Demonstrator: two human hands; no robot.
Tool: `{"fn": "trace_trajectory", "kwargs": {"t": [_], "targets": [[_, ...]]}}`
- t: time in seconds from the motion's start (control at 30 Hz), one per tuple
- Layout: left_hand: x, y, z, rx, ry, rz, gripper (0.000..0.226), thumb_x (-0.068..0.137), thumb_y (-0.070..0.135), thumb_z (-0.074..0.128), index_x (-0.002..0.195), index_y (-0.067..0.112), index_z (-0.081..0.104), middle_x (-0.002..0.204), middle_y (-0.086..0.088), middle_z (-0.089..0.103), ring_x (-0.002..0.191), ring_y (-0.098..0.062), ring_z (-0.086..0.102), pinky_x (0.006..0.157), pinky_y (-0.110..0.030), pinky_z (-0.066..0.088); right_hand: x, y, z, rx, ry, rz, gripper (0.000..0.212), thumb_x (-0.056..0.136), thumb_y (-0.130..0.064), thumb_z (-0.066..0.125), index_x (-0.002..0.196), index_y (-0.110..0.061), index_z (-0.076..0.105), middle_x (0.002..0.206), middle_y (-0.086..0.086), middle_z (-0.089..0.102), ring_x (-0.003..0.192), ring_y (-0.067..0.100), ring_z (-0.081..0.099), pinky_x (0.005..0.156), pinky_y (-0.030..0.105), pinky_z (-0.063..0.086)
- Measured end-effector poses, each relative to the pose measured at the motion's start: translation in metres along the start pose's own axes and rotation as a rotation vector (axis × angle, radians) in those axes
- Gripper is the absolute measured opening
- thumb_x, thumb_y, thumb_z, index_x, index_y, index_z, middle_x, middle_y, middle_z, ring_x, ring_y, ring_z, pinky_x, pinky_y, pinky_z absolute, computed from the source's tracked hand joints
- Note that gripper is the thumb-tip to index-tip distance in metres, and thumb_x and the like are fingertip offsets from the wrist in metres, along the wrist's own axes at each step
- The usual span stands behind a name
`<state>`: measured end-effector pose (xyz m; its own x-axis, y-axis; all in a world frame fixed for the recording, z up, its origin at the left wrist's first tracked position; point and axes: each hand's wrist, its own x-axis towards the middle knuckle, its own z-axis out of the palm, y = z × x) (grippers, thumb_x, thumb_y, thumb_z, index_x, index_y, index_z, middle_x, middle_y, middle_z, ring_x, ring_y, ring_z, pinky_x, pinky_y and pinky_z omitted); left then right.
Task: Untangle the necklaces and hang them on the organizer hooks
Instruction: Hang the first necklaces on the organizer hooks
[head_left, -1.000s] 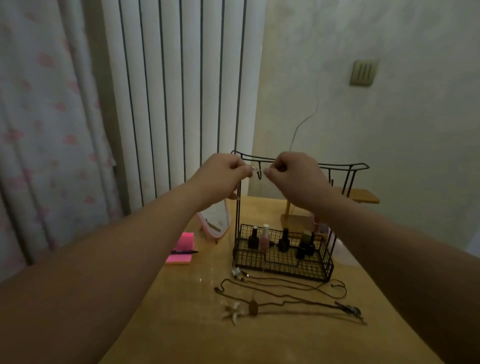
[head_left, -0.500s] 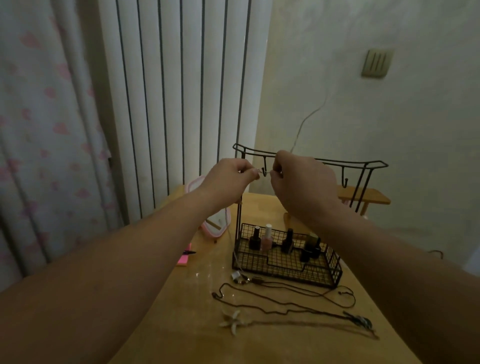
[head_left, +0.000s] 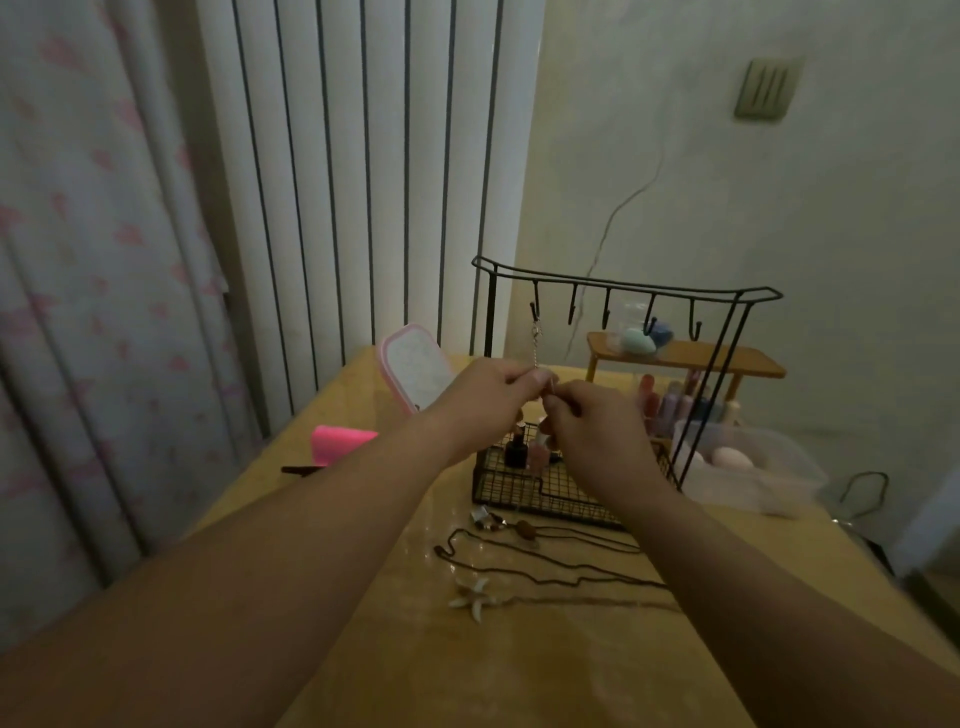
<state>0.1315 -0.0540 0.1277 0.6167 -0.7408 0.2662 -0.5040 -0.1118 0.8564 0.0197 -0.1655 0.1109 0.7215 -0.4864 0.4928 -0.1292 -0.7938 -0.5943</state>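
Head view, single camera, dim light.

- Organizer (head_left: 628, 285) stands upright at the far middle of the table (head_left: 467, 665). Five hooks hang under its top rail.
- Silver chain (head_left: 535, 345) hangs from the leftmost hook (head_left: 534, 310) and drops straight into the hands. The catch is on the hook, so the chain's weight is carried there.
- Left hand (head_left: 485, 402): fingertips pinched together on the chain's lower run, just below the hook.
- Right hand (head_left: 592, 434): fingers curled, pinching the same chain beside the left, the two hands touching. Judgement: they hold it taut to steady it or work out a kink, low enough to clear the nail polish bottles (head_left: 515, 451) in the base.
- Cord necklaces (head_left: 550, 564) lie loose on the table in front of the organizer, strands crossing, with a starfish pendant (head_left: 471, 598) at the near end. Not yet hung.
- Four hooks bare. Judgement: task early, one piece up
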Motion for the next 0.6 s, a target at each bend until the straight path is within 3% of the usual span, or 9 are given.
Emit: {"fn": "trace_trajectory", "kwargs": {"t": [0.13, 0.27, 0.37, 0.47, 0.53, 0.6], "targets": [[-0.001, 0.005, 0.001, -0.062, 0.002, -0.021, 0.035, 0.111, 0.037, 0.047, 0.133, 0.025, 0.07, 0.12, 0.006, 0.07, 0.108, -0.013, 0.062, 0.085, -0.028, 0.05, -0.004, 0.007, 0.006, 0.002, -0.025, 0.051, 0.024, 0.106, -0.029, 0.056, 0.116, -0.02, 0.076, 0.092, -0.006, 0.073, 0.083, 0.011, 0.068, 0.079, 0.043, 0.06], [0.001, 0.012, -0.001, -0.078, 0.008, -0.018, 0.031, 0.111, 0.033, 0.048, 0.124, 0.021, 0.074, 0.111, 0.004, 0.073, 0.107, -0.014, 0.064, 0.083, -0.026, 0.048, -0.007, 0.004, 0.014, 0.031, -0.081, 0.04, 0.026, 0.107, -0.03, 0.055, 0.122, -0.022, 0.074, 0.092, -0.006, 0.072, 0.081, 0.012, 0.067, 0.077, 0.04, 0.059], [0.003, 0.017, -0.007, -0.05, -0.006, -0.007, 0.028, 0.109, 0.033, 0.051, 0.112, 0.023, 0.077, 0.108, 0.001, 0.073, 0.104, -0.016, 0.064, 0.084, -0.03, 0.049, -0.002, 0.0, 0.023, 0.021, -0.19, 0.06, 0.033, 0.103, -0.039, 0.059, 0.131, -0.024, 0.069, 0.111, 0.001, 0.07, 0.091, 0.014, 0.068, 0.079, 0.037, 0.058], [0.004, 0.023, -0.015, -0.022, -0.012, 0.011, 0.029, 0.11, 0.035, 0.05, 0.112, 0.024, 0.077, 0.108, 0.003, 0.074, 0.104, -0.015, 0.064, 0.082, -0.028, 0.048, -0.002, 0.001, 0.032, 0.116, -0.351, 0.111, 0.027, 0.102, -0.041, 0.062, 0.115, -0.022, 0.076, 0.107, 0.0, 0.073, 0.096, 0.017, 0.068, 0.086, 0.042, 0.059], [0.005, 0.026, -0.02, -0.041, 0.015, 0.009, 0.029, 0.11, 0.033, 0.05, 0.113, 0.021, 0.077, 0.106, 0.002, 0.074, 0.097, -0.012, 0.063, 0.079, -0.024, 0.046, -0.012, 0.005, 0.03, 0.122, -0.421, 0.141, 0.025, 0.102, -0.04, 0.062, 0.099, -0.019, 0.076, 0.096, 0.003, 0.072, 0.089, 0.02, 0.068, 0.082, 0.041, 0.056], [0.006, 0.025, -0.025, -0.07, 0.05, -0.008, 0.029, 0.109, 0.032, 0.052, 0.113, 0.017, 0.077, 0.105, 0.001, 0.073, 0.092, -0.011, 0.061, 0.078, -0.023, 0.046, -0.026, 0.013, 0.023, 0.089, -0.483, 0.174, 0.027, 0.104, -0.04, 0.06, 0.095, -0.019, 0.074, 0.094, 0.006, 0.07, 0.085, 0.019, 0.067, 0.08, 0.039, 0.056]]}}
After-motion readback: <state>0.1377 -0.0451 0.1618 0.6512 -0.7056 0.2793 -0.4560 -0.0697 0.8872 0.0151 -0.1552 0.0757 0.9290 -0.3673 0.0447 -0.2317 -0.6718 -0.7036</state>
